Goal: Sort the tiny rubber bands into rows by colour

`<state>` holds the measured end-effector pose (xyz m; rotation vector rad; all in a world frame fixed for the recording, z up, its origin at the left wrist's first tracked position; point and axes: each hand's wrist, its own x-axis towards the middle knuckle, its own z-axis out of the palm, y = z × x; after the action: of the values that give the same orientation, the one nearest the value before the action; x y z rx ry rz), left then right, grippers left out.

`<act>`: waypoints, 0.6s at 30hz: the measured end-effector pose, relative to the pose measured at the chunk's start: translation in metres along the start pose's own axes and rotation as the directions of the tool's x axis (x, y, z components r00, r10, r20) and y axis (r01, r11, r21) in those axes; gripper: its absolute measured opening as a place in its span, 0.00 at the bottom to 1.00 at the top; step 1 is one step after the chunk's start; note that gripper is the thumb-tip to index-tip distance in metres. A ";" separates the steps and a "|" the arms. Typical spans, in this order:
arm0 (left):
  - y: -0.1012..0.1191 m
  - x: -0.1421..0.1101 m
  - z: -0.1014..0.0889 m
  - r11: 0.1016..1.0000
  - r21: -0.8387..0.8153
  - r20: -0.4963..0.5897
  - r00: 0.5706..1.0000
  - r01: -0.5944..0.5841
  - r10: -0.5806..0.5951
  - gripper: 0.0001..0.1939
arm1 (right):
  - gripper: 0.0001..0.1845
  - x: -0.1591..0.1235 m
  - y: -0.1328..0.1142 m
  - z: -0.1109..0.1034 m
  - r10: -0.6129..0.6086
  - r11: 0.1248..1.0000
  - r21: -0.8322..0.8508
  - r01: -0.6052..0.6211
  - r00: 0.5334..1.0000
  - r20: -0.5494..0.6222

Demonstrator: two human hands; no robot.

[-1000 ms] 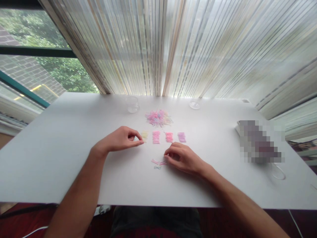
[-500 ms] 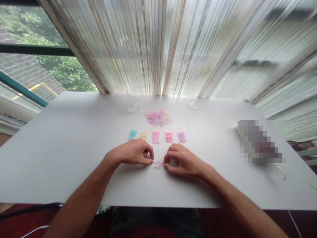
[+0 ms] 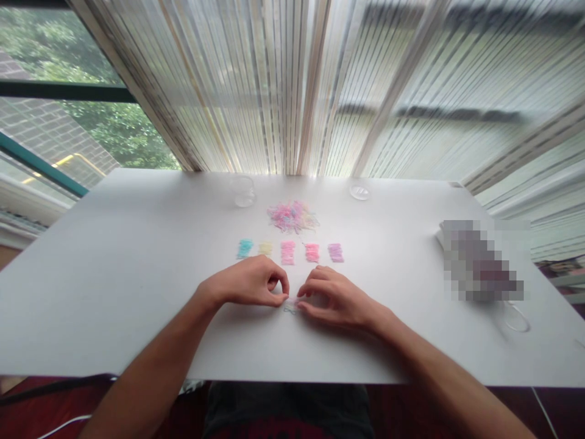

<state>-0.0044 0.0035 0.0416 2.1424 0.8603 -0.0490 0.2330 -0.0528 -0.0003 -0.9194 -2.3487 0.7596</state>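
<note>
My left hand (image 3: 256, 281) is closed in a pinch, thumb against forefinger, on one end of a thin pink elastic band (image 3: 292, 300). Close by on the right, my right hand (image 3: 336, 297) curves around the other end, its thumb and forefinger slightly apart. Just below the fingertips a greenish elastic band (image 3: 289, 311) lies twisted on the white table. Beyond the hands is a row of sorted band piles: turquoise (image 3: 245, 249), pale yellow (image 3: 265, 248), pink (image 3: 287, 252), coral pink (image 3: 312, 252) and purple (image 3: 336, 252).
A loose heap of mixed pastel bands (image 3: 292, 216) lies behind the row. A clear jar (image 3: 244, 192) stands at the back left of it, a clear round lid (image 3: 360, 192) at the back right. A blurred-out object (image 3: 479, 262) with a white loop sits on the right.
My right thumb and forefinger have parted from their pinch. Both hands have come slightly closer together, and the pink band looks less stretched.
</note>
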 end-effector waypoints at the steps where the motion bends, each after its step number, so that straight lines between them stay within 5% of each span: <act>1: 0.000 0.000 0.000 1.000 -0.005 0.000 1.000 -0.002 0.002 0.08 | 0.04 0.000 0.000 0.001 0.002 1.000 -0.001 -0.002 1.000 -0.002; 18: 0.002 0.005 0.004 0.999 -0.007 -0.018 0.999 -0.034 0.034 0.09 | 0.04 -0.001 0.004 0.003 0.021 1.000 -0.005 -0.021 0.999 -0.031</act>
<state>0.0013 0.0024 0.0386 2.1532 0.8333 -0.0090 0.2338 -0.0518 -0.0051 -0.9524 -2.3186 0.7420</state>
